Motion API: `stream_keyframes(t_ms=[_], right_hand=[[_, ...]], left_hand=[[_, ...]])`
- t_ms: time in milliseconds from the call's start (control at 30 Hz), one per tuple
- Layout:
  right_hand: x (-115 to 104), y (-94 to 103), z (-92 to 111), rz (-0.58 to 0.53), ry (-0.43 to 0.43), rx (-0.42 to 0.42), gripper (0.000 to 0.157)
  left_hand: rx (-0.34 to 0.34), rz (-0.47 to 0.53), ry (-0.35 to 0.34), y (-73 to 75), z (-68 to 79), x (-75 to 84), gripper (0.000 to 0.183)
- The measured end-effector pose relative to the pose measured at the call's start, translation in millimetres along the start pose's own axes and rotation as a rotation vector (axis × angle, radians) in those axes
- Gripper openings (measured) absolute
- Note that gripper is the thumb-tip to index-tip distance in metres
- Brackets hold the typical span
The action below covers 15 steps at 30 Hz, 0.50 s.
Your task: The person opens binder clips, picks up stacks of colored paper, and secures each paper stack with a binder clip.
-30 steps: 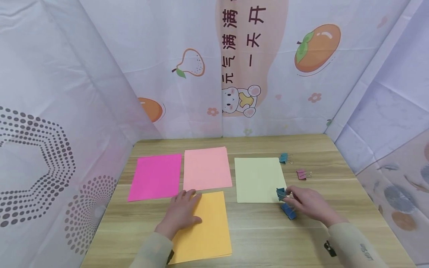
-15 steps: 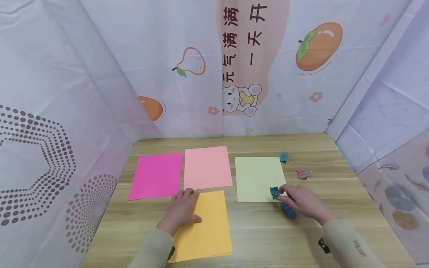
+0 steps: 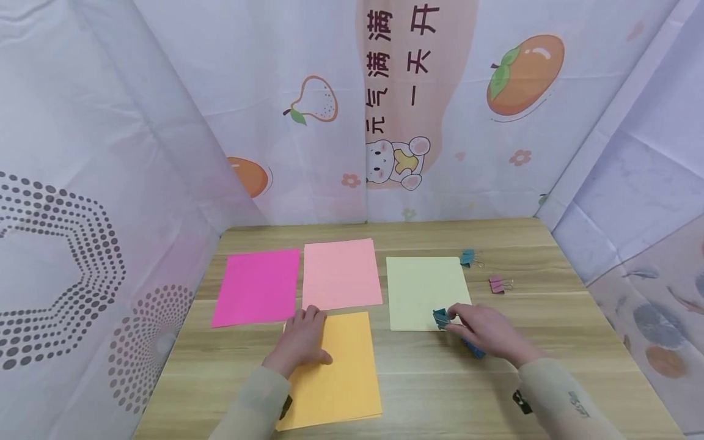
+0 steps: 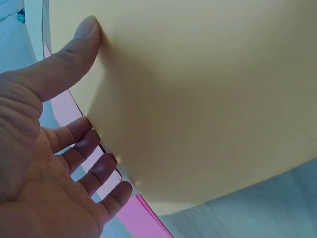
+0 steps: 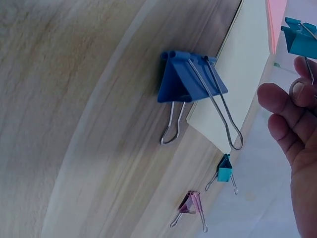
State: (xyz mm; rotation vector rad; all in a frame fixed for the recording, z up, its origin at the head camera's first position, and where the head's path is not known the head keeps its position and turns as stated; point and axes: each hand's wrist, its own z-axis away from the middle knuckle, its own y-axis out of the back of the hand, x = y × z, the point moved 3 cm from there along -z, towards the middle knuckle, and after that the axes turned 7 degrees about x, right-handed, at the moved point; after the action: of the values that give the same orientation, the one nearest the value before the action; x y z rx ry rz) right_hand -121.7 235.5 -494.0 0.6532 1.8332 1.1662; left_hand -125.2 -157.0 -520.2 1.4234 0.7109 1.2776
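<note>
My left hand [image 3: 302,343] rests on the orange-yellow paper [image 3: 349,373]. Its thumb [image 4: 84,42] touches the top face and the other fingertips meet the paper's edge in the left wrist view. With thumb and fingers, my right hand [image 3: 486,330] pinches a teal binder clip [image 3: 441,318] by its wire handles, above the lower part of the pale green paper [image 3: 426,287]. The right wrist view catches this held clip [image 5: 301,40] at its right edge. A blue binder clip [image 5: 190,79] lies on the table beneath the right hand, partly hidden in the head view.
A smaller teal binder clip [image 3: 467,258] and a pink binder clip [image 3: 498,285] lie right of the green paper. Magenta paper [image 3: 256,287] and light pink paper [image 3: 341,275] lie at the back left of the wooden table [image 3: 418,391]. Printed curtains [image 3: 308,183] enclose it.
My right hand has moved left with the teal binder clip, from the green paper's lower right corner further over the sheet. The left hand stays on the orange-yellow paper.
</note>
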Motion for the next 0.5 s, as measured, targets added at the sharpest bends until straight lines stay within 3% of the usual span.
stream_keyframes(t_ms=[333,500], right_hand=[[-2.5,-5.6,-1.3,-0.042,-0.016,-0.047,0.023],[-5.2,-8.5,-0.8,-0.046,-0.008,-0.054,0.021]], left_hand=[[-0.013,0.073,0.024,-1.8,1.8,-0.7,0.061],[-0.004,0.068,0.027,-3.9,4.6,-0.5,0.058]])
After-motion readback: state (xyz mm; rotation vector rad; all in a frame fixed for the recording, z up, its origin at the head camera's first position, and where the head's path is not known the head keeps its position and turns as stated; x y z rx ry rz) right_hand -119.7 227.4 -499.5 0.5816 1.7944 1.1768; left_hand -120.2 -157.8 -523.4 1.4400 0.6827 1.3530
